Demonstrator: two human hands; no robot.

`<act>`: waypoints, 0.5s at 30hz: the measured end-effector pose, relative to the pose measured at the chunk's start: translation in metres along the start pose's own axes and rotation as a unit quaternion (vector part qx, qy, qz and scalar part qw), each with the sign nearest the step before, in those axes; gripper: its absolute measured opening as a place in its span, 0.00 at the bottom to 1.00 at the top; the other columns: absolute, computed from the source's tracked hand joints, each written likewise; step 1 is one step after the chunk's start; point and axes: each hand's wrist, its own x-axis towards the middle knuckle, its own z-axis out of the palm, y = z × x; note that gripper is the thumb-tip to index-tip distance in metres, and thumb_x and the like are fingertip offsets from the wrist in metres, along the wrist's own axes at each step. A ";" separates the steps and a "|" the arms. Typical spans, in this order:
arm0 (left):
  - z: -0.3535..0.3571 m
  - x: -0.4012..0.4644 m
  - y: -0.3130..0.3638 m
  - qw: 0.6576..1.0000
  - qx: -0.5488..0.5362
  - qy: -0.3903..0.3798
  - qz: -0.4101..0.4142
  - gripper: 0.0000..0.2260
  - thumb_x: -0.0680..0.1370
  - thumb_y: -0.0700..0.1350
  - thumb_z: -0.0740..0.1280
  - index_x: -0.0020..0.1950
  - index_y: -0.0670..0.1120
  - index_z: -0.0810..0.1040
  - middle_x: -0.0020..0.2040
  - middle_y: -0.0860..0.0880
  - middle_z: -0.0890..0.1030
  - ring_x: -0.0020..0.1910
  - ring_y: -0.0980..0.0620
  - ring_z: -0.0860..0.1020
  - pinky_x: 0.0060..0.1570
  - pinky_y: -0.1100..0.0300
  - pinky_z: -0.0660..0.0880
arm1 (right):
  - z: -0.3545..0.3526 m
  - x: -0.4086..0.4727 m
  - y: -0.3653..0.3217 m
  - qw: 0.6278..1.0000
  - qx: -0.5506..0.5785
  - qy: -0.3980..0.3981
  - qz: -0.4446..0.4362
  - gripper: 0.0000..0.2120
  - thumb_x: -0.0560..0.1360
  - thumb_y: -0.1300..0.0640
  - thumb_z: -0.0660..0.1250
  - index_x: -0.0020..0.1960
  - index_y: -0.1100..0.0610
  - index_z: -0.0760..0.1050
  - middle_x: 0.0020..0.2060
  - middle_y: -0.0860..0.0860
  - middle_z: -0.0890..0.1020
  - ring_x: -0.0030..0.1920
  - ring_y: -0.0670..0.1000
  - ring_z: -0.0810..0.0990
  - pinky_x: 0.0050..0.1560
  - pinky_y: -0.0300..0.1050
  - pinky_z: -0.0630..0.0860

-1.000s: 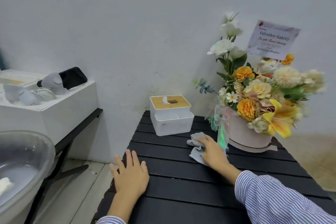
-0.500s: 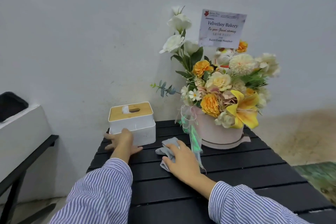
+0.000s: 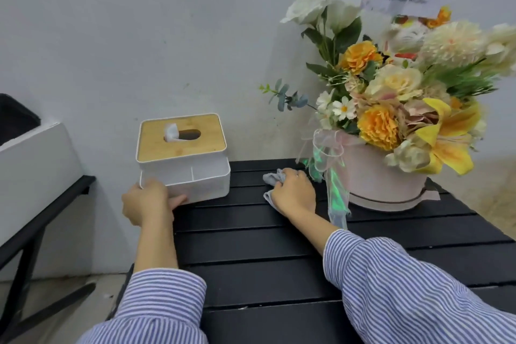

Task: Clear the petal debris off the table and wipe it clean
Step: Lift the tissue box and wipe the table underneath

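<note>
— Where's the cloth (image 3: pixel 272 179) now?

— Under the right hand (image 3: pixel 293 195), near the far edge of the bench (image 3: pixel 251 243), just beside the pink flower box (image 3: pixel 382 184). The fingers curl down over it, pressing the bunched grey fabric onto the dark slats; a bit sticks out on the side toward the tissue box (image 3: pixel 183 158).

— And the left hand (image 3: pixel 148 204)?

— At the bench's far left corner, gripping the near left corner of the tissue box, thumb along the front wall, the other fingers wrapped round out of sight. The box looks tipped or lifted slightly, though I cannot tell if it is clear of the slats.

— So what matters for the next stroke?

— I'd judge the patch under the tissue box. It lies to the left of the cloth, across a short stretch of bare slats, and the slats run left to right, so a sideways sweep follows them. The right hand has the cloth; the left only needs to keep the box out of the way.

— Any petals left?

— None I can make out on the slats.
</note>
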 end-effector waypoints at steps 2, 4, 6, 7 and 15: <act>-0.002 -0.005 0.003 1.000 -0.006 0.007 0.005 0.08 0.79 0.41 0.57 0.55 0.44 0.73 0.53 0.48 0.72 0.30 0.40 0.79 0.45 0.48 0.81 | 0.008 0.006 -0.012 1.000 0.002 -0.017 -0.001 0.21 0.74 0.56 0.62 0.66 0.59 0.69 0.65 0.58 0.71 0.65 0.58 0.70 0.66 0.49 0.66; -0.004 -0.011 0.005 1.000 -0.013 0.025 0.013 0.06 0.79 0.41 0.57 0.47 0.43 0.72 0.48 0.49 0.73 0.27 0.43 0.79 0.46 0.47 0.81 | 0.021 0.006 -0.035 0.999 0.022 -0.036 -0.014 0.23 0.72 0.56 0.66 0.67 0.58 0.70 0.66 0.56 0.71 0.66 0.57 0.69 0.67 0.48 0.66; -0.006 -0.016 0.007 0.998 -0.027 0.051 0.022 0.12 0.79 0.40 0.57 0.36 0.44 0.71 0.38 0.51 0.74 0.23 0.47 0.78 0.46 0.48 0.81 | 0.040 -0.002 -0.063 0.996 0.067 -0.049 -0.045 0.20 0.73 0.58 0.65 0.64 0.58 0.73 0.64 0.55 0.73 0.65 0.56 0.71 0.64 0.47 0.67; -0.009 -0.017 0.010 0.997 -0.036 0.068 0.031 0.15 0.79 0.39 0.57 0.32 0.45 0.69 0.34 0.52 0.72 0.22 0.48 0.78 0.45 0.47 0.81 | 0.050 -0.007 -0.076 0.993 0.087 -0.053 -0.064 0.17 0.74 0.59 0.62 0.62 0.58 0.74 0.63 0.54 0.75 0.64 0.56 0.72 0.62 0.46 0.68; -0.033 -0.002 0.041 0.978 -0.148 0.129 0.065 0.16 0.76 0.37 0.53 0.30 0.51 0.59 0.36 0.51 0.71 0.33 0.39 0.82 0.42 0.52 0.78 | 0.057 -0.007 -0.107 0.936 0.224 -0.254 -0.094 0.17 0.76 0.63 0.53 0.59 0.59 0.75 0.52 0.57 0.79 0.53 0.57 0.76 0.51 0.49 0.71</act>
